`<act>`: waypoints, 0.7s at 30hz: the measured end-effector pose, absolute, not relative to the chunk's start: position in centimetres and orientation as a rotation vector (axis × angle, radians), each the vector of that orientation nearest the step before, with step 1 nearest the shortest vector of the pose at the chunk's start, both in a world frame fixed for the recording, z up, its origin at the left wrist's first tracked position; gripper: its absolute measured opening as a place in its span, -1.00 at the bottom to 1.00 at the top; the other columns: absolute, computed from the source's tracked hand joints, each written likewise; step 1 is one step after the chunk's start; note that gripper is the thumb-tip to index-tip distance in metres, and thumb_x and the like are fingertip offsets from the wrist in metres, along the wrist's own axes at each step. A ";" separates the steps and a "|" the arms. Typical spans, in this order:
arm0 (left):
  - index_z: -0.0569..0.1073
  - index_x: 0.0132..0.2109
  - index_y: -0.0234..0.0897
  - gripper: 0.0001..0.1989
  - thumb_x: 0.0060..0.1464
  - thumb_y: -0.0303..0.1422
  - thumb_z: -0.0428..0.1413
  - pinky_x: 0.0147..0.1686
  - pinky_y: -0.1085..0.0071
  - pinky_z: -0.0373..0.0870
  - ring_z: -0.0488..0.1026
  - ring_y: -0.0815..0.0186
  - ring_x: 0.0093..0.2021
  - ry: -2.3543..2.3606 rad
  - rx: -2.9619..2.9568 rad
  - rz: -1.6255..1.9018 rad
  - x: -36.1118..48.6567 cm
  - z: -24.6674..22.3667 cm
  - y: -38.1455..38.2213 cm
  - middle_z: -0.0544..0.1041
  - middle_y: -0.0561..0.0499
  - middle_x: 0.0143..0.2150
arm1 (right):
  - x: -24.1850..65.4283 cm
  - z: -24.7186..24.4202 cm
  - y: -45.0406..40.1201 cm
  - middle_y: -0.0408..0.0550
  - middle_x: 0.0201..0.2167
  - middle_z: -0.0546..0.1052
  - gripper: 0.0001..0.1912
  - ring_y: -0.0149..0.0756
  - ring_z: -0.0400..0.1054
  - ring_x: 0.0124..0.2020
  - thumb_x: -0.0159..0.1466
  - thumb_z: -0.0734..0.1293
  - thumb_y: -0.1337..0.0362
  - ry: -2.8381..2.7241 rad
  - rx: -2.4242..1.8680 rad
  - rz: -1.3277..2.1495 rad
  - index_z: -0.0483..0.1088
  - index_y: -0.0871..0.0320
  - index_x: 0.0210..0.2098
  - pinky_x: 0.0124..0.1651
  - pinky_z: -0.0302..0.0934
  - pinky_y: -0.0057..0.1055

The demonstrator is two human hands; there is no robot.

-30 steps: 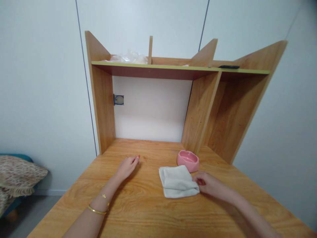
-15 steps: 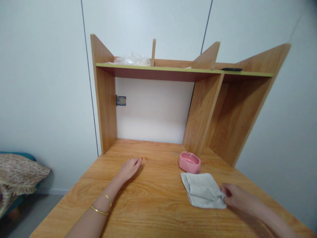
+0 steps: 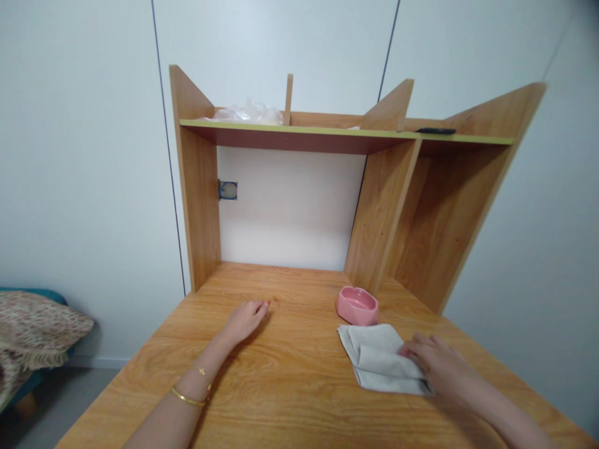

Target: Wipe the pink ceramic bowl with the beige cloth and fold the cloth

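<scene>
A folded light grey cloth (image 3: pixel 374 358) lies on the wooden desk to the right of the middle. My right hand (image 3: pixel 437 362) is over its right side, fingers bent and fingertips closed on the fabric; the palm side is hidden. Just behind the cloth stands a pink faceted ashtray (image 3: pixel 357 307), close to its far edge. My left hand (image 3: pixel 246 319) rests on the desk to the left, fingers curled in, holding nothing that I can see. A gold bracelet is on that wrist.
The wooden desk (image 3: pixel 262 386) carries a hutch with upright panels (image 3: pixel 381 218) at the back. Along its upper shelf (image 3: pixel 322 132) lie a clear plastic bag (image 3: pixel 250 113) and a dark flat object (image 3: pixel 436 131). A patterned fringed blanket (image 3: pixel 42 330) is at far left.
My right hand has moved left and a little up, from the cloth's right corner onto its upper surface. The cloth's right side lies flatter. My left hand and the ashtray stay put.
</scene>
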State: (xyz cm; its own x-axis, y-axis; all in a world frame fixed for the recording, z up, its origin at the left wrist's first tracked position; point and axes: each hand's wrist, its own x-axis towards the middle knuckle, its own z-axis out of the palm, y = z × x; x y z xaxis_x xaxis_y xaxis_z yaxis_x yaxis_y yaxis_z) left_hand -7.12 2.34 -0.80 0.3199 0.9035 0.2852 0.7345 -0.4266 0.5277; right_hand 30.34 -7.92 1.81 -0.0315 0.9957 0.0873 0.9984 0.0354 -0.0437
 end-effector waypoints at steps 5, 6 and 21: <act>0.41 -0.43 -0.30 -0.55 0.15 -0.17 -0.25 -0.37 0.43 0.20 0.41 0.24 -0.36 1.461 2.281 0.788 -7.1 -0.7 2.2 0.51 -0.08 -0.41 | 28.2 2.6 -8.2 -0.07 -0.26 0.46 -0.51 -0.22 0.25 -0.18 -0.08 0.06 0.62 -2.272 -2.011 0.076 0.43 0.05 -0.37 -0.16 -0.01 -0.35; 0.41 -0.43 -0.30 -0.55 0.15 -0.17 -0.25 -0.37 0.43 0.20 0.41 0.24 -0.36 1.462 2.278 0.788 -7.1 -0.7 2.2 0.51 -0.08 -0.42 | 27.9 2.6 -8.2 -0.07 -0.28 0.46 -0.53 -0.22 0.26 -0.18 -0.07 0.06 0.61 -2.278 -2.003 0.078 0.43 0.05 -0.39 -0.16 -0.02 -0.35; 0.42 -0.43 -0.28 -0.58 0.15 -0.18 -0.21 -0.38 0.43 0.19 0.39 0.26 -0.39 1.481 2.318 0.768 -6.8 -0.7 2.1 0.48 -0.06 -0.46 | 18.4 4.0 -7.2 0.09 -0.22 0.46 -0.68 -0.15 0.26 -0.15 0.14 0.08 0.47 -2.394 -1.801 -0.062 0.43 0.18 -0.30 -0.12 0.02 -0.29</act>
